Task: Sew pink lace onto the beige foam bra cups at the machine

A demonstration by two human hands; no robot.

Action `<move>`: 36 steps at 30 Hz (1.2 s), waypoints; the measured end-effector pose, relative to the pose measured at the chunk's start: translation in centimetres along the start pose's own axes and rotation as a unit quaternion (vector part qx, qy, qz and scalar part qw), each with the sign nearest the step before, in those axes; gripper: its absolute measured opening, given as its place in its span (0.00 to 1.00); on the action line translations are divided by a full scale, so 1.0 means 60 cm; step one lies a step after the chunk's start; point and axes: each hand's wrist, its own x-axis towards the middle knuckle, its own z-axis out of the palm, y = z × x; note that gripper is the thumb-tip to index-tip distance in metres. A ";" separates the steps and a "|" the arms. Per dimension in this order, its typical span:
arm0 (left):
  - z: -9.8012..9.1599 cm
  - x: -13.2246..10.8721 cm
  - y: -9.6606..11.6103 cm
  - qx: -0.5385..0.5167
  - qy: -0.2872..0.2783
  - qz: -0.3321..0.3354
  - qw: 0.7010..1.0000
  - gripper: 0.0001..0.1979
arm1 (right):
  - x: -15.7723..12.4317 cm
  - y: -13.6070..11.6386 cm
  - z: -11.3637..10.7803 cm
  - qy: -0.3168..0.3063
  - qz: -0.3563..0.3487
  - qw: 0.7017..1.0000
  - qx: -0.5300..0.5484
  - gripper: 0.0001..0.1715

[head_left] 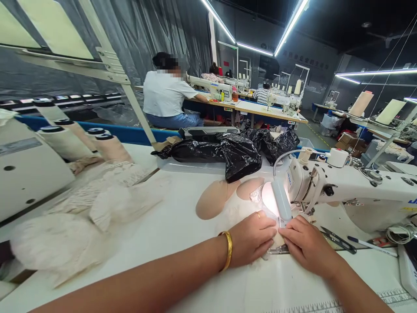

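Note:
My left hand, with a gold bangle and a ring, lies knuckles up on a pale piece of fabric in front of the needle of a white sewing machine. My right hand presses the same fabric from the right, fingertips nearly meeting the left hand's. The fingers of both hands are curled down onto the cloth. A small lamp on the machine lights the spot. Beige padded cups trail away behind the hands.
A heap of cream lace pieces lies at the left beside thread cones. Black plastic bags sit in a tray behind. Thread snips and a pen lie at the right. Other people sew at far tables.

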 end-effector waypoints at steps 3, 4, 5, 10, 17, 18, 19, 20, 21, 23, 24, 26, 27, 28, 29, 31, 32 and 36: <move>-0.005 0.014 -0.010 0.006 -0.005 0.009 1.000 0.08 | 0.000 0.004 0.003 0.001 0.021 1.000 -0.019 0.15; -0.005 0.017 -0.014 0.009 -0.007 0.013 1.000 0.08 | 0.000 0.005 0.004 0.003 0.025 0.999 -0.023 0.15; -0.005 0.021 -0.018 0.013 -0.010 0.016 1.000 0.08 | 0.000 0.007 0.005 0.006 0.028 0.999 -0.027 0.15; -0.001 0.030 -0.034 0.028 -0.027 0.021 0.999 0.09 | -0.001 0.013 0.012 0.020 0.042 0.998 -0.039 0.13; -0.003 0.037 -0.044 0.016 -0.056 0.016 0.998 0.08 | -0.001 0.014 0.012 0.032 0.036 0.997 -0.055 0.16; -0.003 0.038 -0.046 0.011 -0.054 0.021 0.998 0.08 | -0.002 0.015 0.011 0.032 0.031 0.998 -0.053 0.17; -0.004 0.038 -0.049 0.006 -0.052 0.025 0.998 0.07 | -0.002 0.016 0.011 0.030 0.028 0.998 -0.049 0.18; -0.004 0.039 -0.051 0.001 -0.049 0.029 0.998 0.07 | -0.003 0.016 0.010 0.029 0.026 0.998 -0.046 0.18; -0.005 0.039 -0.053 -0.003 -0.047 0.032 0.998 0.06 | -0.004 0.017 0.010 0.027 0.027 0.998 -0.043 0.18; -0.005 0.040 -0.057 -0.010 -0.044 0.035 0.998 0.05 | -0.004 0.018 0.009 0.021 0.031 0.999 -0.039 0.17; -0.006 0.040 -0.058 -0.013 -0.043 0.035 0.998 0.05 | -0.005 0.018 0.009 0.019 0.033 0.999 -0.038 0.17; -0.006 0.040 -0.060 -0.018 -0.042 0.036 0.998 0.05 | -0.005 0.018 0.010 0.019 0.032 0.999 -0.036 0.17; -0.006 0.040 -0.061 -0.019 -0.043 0.036 0.998 0.05 | -0.005 0.018 0.010 0.020 0.030 0.999 -0.036 0.18; -0.005 0.040 -0.061 -0.019 -0.043 0.035 0.998 0.05 | -0.005 0.018 0.011 0.022 0.029 0.999 -0.036 0.19; -0.005 0.041 -0.061 -0.018 -0.044 0.034 0.998 0.05 | -0.005 0.019 0.011 0.023 0.028 0.999 -0.038 0.19; -0.004 0.041 -0.062 -0.015 -0.048 0.030 0.998 0.06 | -0.005 0.019 0.012 0.024 0.030 0.998 -0.043 0.19; -0.003 0.042 -0.062 -0.012 -0.050 0.027 0.998 0.07 | -0.005 0.018 0.012 0.024 0.031 0.998 -0.046 0.19; 0.002 0.043 -0.064 0.012 -0.057 -0.007 0.998 0.07 | -0.003 0.018 0.012 0.028 0.035 0.998 -0.045 0.16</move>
